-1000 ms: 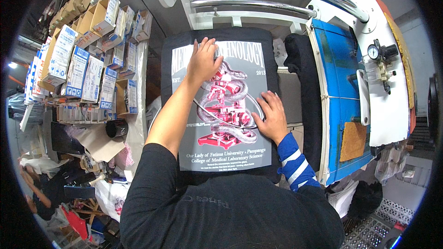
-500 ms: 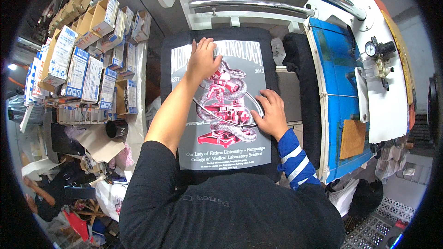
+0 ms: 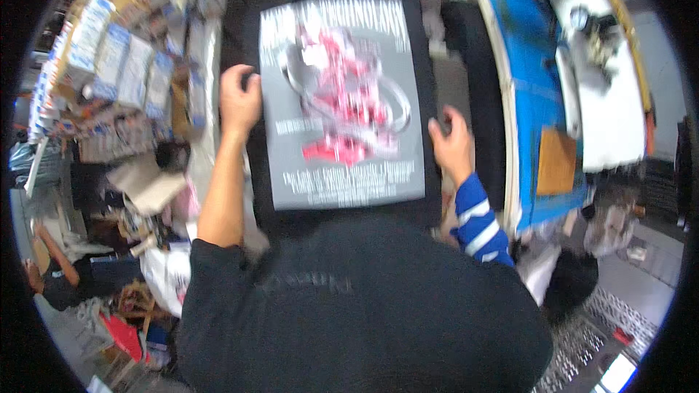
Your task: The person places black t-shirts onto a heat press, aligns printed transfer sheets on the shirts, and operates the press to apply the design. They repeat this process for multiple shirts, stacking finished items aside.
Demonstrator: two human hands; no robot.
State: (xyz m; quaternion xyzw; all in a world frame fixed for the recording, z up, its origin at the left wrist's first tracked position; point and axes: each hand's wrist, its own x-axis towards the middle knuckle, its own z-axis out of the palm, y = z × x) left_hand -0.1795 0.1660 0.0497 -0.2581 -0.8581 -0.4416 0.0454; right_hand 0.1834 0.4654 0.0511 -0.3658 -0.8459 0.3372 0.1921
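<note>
A black cloth (image 3: 258, 167), probably a shirt, lies spread in front of me. On it rests a grey rectangular sheet (image 3: 291, 153) printed with white lettering and a red and silver snake-like design; motion blurs it. My left hand (image 3: 242, 102) is at the cloth's left edge, thumb and fingers apart, off the sheet. My right hand (image 3: 454, 147), below a blue sleeve with white stripes, hovers by the right edge, fingers apart. Neither hand holds anything I can see; whether either touches the cloth's edge is unclear.
To the right stands a press with a blue panel (image 3: 535, 102) and a gauge with a valve (image 3: 593, 40). More black fabric (image 3: 477, 94) hangs beside it. Stacked cardboard boxes (image 3: 109, 58) fill the left. Another person's arm (image 3: 54, 251) shows at lower left.
My left hand has come off the sheet's top to the cloth's left edge. My right hand has left the sheet and moved outward. The view has shifted, so the sheet appears higher.
</note>
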